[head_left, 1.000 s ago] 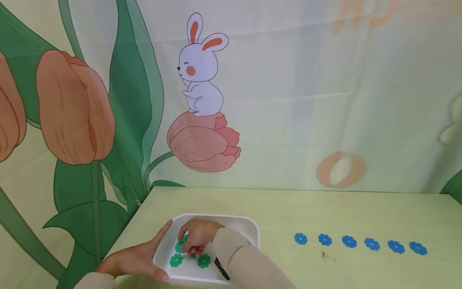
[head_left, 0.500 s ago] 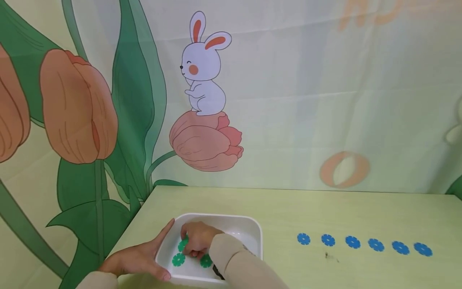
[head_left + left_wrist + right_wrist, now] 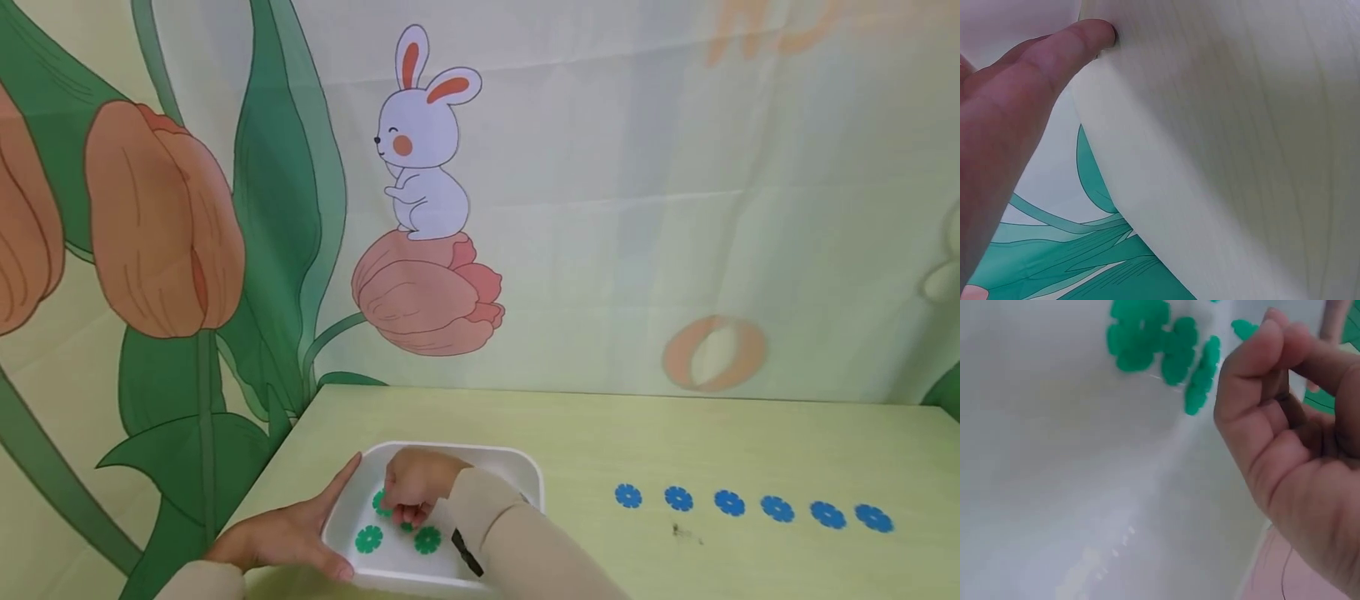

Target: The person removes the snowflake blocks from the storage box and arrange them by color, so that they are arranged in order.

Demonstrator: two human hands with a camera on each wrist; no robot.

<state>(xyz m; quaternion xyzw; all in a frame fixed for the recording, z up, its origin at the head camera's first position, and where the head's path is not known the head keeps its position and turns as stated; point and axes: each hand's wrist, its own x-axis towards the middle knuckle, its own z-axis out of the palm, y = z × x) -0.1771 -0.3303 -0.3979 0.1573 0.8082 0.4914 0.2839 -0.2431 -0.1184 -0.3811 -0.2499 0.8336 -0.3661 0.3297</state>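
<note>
A white tray (image 3: 504, 462) stands near the table's front edge in the head view. Against its left side rests my left hand (image 3: 288, 537), thumb at the near corner, a straight finger reaching the far corner. Inside the tray lie several green flower-shaped discs (image 3: 369, 539). My right hand (image 3: 423, 487) is in the tray above them, fingers curled beside the upper left disc (image 3: 380, 502). In the right wrist view, thumb and forefinger of the right hand (image 3: 1291, 425) meet at the tips, with no disc visible between them. One green disc (image 3: 1244, 328) shows just beyond the fingertips.
Several blue flower-shaped discs (image 3: 730, 502) form a row on the table (image 3: 585, 433) to the right of the tray. A small dark mark (image 3: 677, 531) lies below the row. Behind the table hangs a printed cloth (image 3: 585, 250). A black strap (image 3: 467, 552) hangs at the right wrist.
My right hand has shifted slightly right, uncovering a little more of the upper left disc. The left hand stays against the tray, and the blue row has not changed.
</note>
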